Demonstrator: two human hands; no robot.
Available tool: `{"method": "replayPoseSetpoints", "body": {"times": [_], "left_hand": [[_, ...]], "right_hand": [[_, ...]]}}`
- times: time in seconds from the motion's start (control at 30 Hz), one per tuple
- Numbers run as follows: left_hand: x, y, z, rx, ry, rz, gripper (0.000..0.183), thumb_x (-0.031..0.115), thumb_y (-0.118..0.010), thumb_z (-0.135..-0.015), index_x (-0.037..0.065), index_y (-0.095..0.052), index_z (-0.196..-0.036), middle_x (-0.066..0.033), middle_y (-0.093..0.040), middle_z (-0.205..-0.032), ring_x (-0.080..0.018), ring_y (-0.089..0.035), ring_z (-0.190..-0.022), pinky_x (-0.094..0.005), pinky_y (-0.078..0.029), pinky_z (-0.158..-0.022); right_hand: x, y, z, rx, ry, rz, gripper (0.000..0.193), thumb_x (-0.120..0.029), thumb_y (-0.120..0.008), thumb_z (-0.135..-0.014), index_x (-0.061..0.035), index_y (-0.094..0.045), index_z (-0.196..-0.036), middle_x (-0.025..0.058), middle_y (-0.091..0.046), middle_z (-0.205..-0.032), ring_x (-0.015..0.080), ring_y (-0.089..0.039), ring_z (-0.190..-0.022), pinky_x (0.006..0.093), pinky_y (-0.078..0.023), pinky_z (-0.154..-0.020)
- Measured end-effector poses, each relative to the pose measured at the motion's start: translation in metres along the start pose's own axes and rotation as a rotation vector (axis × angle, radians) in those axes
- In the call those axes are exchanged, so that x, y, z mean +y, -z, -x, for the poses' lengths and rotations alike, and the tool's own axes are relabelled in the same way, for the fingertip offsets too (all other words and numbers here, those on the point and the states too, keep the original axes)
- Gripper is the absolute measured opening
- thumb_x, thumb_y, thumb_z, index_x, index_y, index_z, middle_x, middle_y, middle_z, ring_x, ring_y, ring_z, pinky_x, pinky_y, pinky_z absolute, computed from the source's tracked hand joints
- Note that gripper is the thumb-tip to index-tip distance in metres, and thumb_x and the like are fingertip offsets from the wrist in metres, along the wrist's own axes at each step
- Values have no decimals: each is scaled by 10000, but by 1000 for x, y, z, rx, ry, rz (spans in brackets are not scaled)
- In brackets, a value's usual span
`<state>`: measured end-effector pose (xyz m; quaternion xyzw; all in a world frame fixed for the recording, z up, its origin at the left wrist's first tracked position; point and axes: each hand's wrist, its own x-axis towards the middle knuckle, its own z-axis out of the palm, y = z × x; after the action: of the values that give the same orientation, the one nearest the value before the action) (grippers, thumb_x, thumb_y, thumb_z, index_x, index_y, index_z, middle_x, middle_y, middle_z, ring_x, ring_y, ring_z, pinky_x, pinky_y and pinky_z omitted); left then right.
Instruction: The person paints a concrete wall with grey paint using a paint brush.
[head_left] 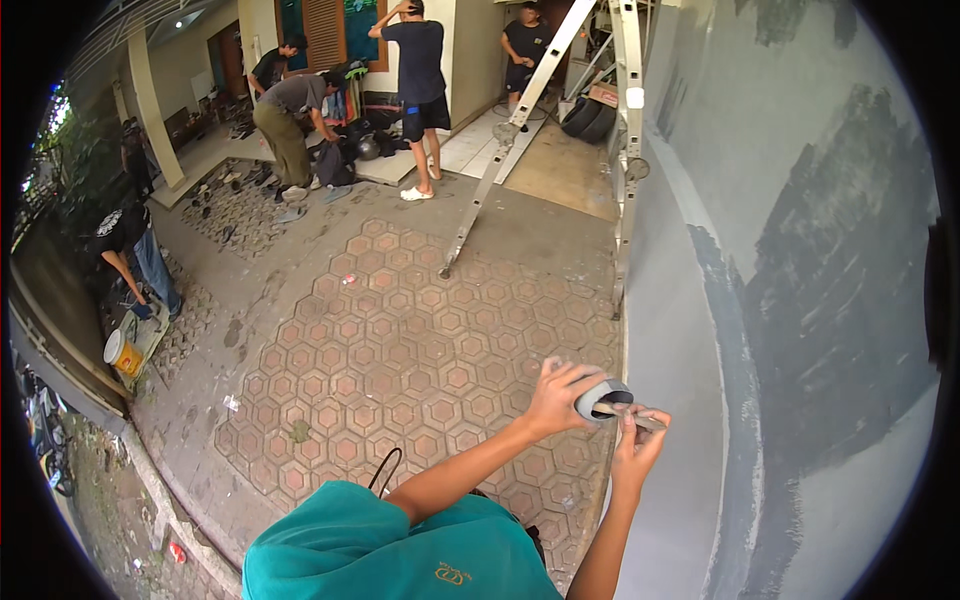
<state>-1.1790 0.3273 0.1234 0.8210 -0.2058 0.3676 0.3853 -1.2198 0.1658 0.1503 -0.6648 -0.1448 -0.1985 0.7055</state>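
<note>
My left hand (562,397) is wrapped round a small grey paint cup (588,406), whose open, dark mouth is tipped toward my right hand. A paintbrush (650,424) with a pale handle is pinched in the fingers of my right hand (638,438). Its other end reaches into the mouth of the cup, so the bristles are hidden. Both hands are close together in front of the grey wall (670,400), which carries darker, streaky patches of paint (835,230).
An aluminium ladder (500,150) stands ahead, its feet on hexagonal paving (400,340). One person (130,235) bends by a yellow-and-white bucket (122,352) at the left. Several people are near the house, beside bags and a helmet (368,147). Tyres (588,118) lie behind the ladder.
</note>
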Motion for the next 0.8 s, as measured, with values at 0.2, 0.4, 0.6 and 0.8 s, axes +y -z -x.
{"method": "replayPoseSetpoints", "body": {"times": [0.2, 0.4, 0.6, 0.8], "left_hand": [[-41, 116, 11, 91, 143, -165, 727, 301, -890, -437, 138, -668, -1110, -9, -655, -1092, -202, -607, -940, -425, -335, -883], [-69, 182, 33, 109, 254, -261, 764, 267, -892, -401, 120, -666, -1115, -24, -654, -1110, -233, -611, -963, -460, -334, -913], [-59, 200, 46, 181, 291, -273, 793, 287, -891, -389, 122, -660, -1130, -25, -653, -1107, -228, -611, -975, -446, -336, -911], [-50, 214, 71, 226, 361, -382, 818, 266, -890, -368, 128, -657, -1140, -30, -644, -1121, -228, -609, -990, -454, -350, -898]], "right_hand": [[-4, -126, -1, -129, 81, -115, 238, 97, -551, -894, -36, -400, -1021, 156, -579, -960, 227, -627, -954, 351, -502, -864], [-21, -184, 12, -328, -43, -163, 219, 85, -552, -903, -32, -407, -1018, 150, -601, -977, 230, -644, -946, 321, -512, -830], [-21, -209, 13, -318, 69, -169, 216, 77, -565, -903, -26, -414, -1018, 157, -607, -965, 235, -653, -940, 332, -522, -821], [-22, -209, 18, -478, -34, -267, 211, 80, -571, -900, -9, -425, -1022, 161, -617, -945, 241, -660, -947, 332, -529, -829]]}}
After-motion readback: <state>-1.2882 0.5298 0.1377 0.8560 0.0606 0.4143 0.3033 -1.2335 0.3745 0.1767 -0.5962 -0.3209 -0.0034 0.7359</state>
